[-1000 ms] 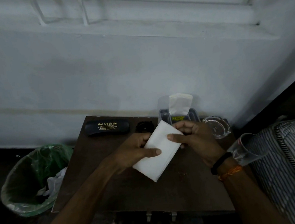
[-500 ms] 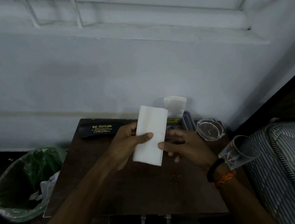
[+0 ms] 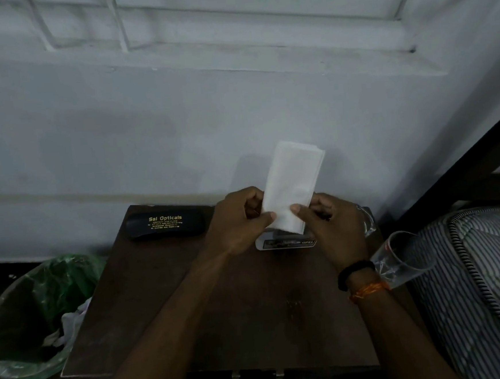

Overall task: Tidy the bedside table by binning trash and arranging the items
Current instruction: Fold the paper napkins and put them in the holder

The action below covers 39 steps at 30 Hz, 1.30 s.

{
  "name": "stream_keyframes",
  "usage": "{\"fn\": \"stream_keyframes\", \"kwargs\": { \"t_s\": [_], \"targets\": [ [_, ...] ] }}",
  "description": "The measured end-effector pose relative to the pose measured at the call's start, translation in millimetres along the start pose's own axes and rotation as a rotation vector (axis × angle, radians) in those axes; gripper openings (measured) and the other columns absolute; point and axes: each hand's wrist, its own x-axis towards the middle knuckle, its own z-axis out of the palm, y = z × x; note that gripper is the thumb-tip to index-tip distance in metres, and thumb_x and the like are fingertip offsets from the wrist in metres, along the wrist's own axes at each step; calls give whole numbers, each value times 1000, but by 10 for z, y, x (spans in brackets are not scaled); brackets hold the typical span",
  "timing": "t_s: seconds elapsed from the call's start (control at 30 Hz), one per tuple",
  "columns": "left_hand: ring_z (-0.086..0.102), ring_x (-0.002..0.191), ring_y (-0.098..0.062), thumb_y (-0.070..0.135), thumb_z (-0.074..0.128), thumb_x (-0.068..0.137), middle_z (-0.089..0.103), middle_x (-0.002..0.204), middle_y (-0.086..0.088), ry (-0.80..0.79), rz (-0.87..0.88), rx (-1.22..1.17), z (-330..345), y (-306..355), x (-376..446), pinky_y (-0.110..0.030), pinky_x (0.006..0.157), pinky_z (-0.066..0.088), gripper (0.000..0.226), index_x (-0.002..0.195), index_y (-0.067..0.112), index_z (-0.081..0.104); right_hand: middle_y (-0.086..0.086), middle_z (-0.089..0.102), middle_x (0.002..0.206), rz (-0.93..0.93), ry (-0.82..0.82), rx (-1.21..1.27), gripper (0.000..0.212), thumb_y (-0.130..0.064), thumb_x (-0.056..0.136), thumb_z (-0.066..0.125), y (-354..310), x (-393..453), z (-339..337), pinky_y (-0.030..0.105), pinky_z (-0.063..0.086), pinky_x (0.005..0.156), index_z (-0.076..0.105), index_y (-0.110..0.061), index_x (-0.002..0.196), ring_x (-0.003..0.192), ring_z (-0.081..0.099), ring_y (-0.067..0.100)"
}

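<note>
Head view: dark wooden desk (image 3: 168, 309), both forearms reaching over its near edge. Clear glass (image 3: 407, 259) lies tipped at the right edge, beside the right wrist. Left hand (image 3: 239, 223) and right hand (image 3: 332, 227) each pinch the lower end of a folded white tissue (image 3: 292, 186), held upright above a tissue box (image 3: 285, 242) near the far edge. Black spectacle case (image 3: 165, 224) sits at the far left corner. Green-lined bin (image 3: 28, 320) stands on the floor off the left edge.

A dark wooden bedside table (image 3: 162, 301) carries a black spectacle case (image 3: 165, 224), a small box (image 3: 285, 242) and a tilted clear glass (image 3: 404, 262)
</note>
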Motion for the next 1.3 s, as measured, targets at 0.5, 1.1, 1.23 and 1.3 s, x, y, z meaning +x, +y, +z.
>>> {"fn": "stream_keyframes", "kwargs": {
  "t_s": [0.5, 1.1, 1.23, 1.3],
  "targets": [
    [62, 74, -17, 22, 76, 79, 63, 77, 4, 113, 50, 183, 333, -72, 350, -41, 68, 56, 20, 83, 12, 59, 0, 76, 84, -48, 124, -325, 12, -19, 80, 76, 183, 249, -17, 36, 59, 72, 75, -15, 91, 75, 69, 13],
    [64, 78, -20, 16, 71, 71, 71, 87, -4, 78, 71, 267, 479, -177, 364, -41, 67, 56, 31, 101, 9, 66, 5, 67, 79, -28, 65, -499, 18, -16, 75, 73, 445, 276, 101, 39, 54, 71, 61, -14, 88, 80, 60, 24],
    [66, 83, -21, 25, 66, 67, 72, 91, -3, 81, 47, 261, 514, -172, 367, -44, 69, 58, 38, 104, 13, 66, 0, 62, 81, 8, 30, -403, 32, -21, 71, 74, 439, 281, 160, 27, 45, 62, 51, -23, 92, 80, 58, 21],
    [66, 83, -21, 25, 68, 68, 72, 92, -2, 75, 38, 270, 508, -166, 379, -43, 69, 58, 38, 104, 14, 66, 1, 61, 87, 26, 34, -415, 38, -23, 70, 75, 450, 290, 193, 28, 43, 64, 49, -23, 99, 86, 55, 21]
  ]
}}
